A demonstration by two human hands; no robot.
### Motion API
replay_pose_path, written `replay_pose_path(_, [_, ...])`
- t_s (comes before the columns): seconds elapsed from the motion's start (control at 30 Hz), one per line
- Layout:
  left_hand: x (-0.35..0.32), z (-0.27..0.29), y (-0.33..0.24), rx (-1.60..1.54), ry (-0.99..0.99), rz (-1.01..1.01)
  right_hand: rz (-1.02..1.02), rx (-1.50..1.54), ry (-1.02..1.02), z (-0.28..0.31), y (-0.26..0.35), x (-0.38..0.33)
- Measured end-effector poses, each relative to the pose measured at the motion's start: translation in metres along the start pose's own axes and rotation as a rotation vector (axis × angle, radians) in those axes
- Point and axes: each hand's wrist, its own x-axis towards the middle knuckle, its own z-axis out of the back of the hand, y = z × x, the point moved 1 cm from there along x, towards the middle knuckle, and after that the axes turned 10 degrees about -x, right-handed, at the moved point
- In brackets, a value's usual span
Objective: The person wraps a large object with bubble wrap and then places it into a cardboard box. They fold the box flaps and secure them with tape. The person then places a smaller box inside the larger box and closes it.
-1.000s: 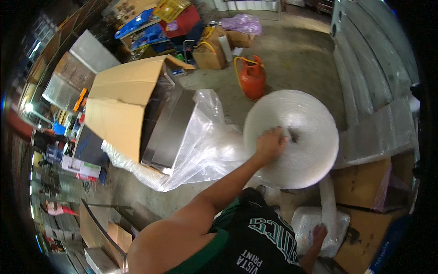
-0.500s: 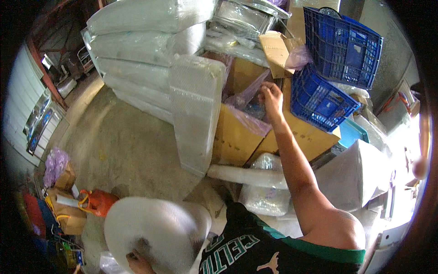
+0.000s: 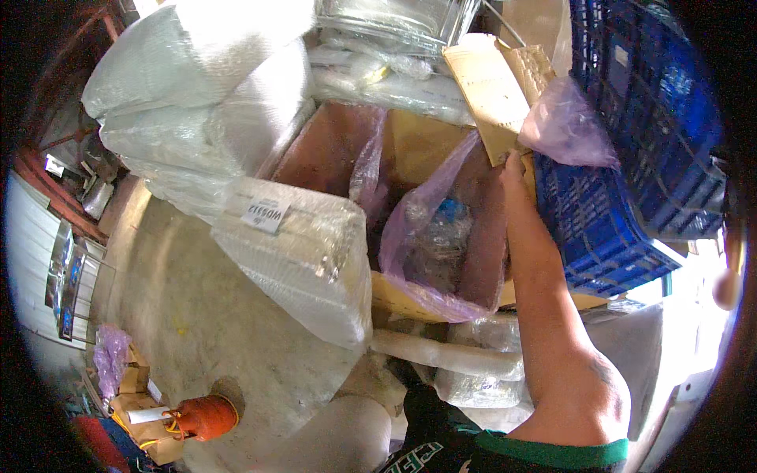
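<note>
Cardboard flap (image 3: 487, 88) seems touched at its near end by the right hand (image 3: 513, 167); grip cannot be told; a firm pinch seems needed.

A storage or packing warehouse: concrete floor (image 3: 181, 292), stacked bubble-wrapped packages (image 3: 303, 232), open cardboard boxes (image 3: 398, 299), blue plastic crates (image 3: 579, 229), orange gas cylinder (image 3: 208, 417).

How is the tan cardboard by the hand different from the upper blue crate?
Colour: the tan cardboard is light brown; the upper blue crate is dark blue.
Sides: the cardboard has smooth, solid faces, while the crate's are a grid full of holes.
Size: the cardboard looks smaller than the crate.
Shared: purple plastic shows beside both.
</note>
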Motion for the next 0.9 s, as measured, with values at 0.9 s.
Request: replay_pose_path(0.9, [-0.017,0.005,0.027,0.056,-0.172,0.010,-0.390,0.715,1.142,0.085,0.004,-0.165])
